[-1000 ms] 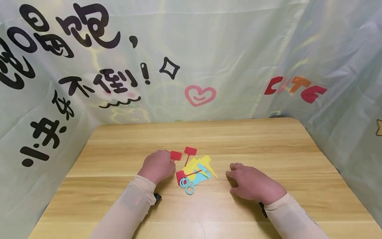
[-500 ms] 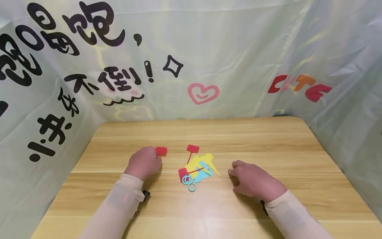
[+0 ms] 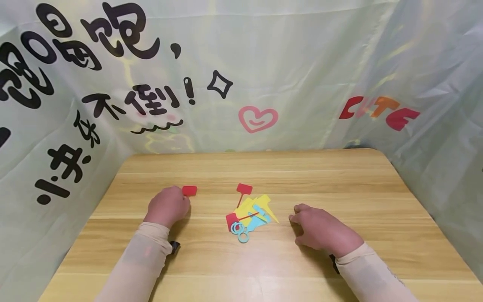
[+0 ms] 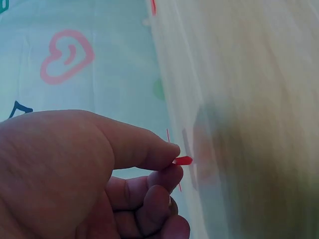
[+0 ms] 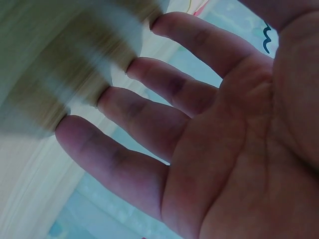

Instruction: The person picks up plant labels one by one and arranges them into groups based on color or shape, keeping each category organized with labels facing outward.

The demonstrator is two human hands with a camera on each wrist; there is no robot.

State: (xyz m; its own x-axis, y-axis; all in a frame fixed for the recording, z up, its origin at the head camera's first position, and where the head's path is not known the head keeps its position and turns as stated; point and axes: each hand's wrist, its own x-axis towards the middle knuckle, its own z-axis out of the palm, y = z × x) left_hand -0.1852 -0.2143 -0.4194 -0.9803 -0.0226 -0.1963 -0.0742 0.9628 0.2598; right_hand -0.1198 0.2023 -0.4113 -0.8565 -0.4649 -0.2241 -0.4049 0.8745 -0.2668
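My left hand (image 3: pixel 167 206) is left of the pile and pinches a red plant label (image 3: pixel 190 191) between thumb and forefinger. The left wrist view shows the label's thin stem (image 4: pixel 183 161) poking out past the fingertips. In the pile, one red plant label (image 3: pixel 244 188) points up at the back and another red label (image 3: pixel 231 221) lies across the left side. Yellow T-shaped labels (image 3: pixel 245 205) overlap light blue labels (image 3: pixel 256 223) with ring ends (image 3: pixel 243 237). Right of the pile, my right hand (image 3: pixel 326 231) holds nothing, its spread fingertips touching the table.
The wooden table (image 3: pixel 302 176) has rounded back corners. A pale printed cloth (image 3: pixel 302 75) with black characters and a pink heart hangs behind it and along both sides.
My left hand has moved left, away from the pile, carrying the pinched red plant label. My right hand has stayed in place, and the pile looks the same.
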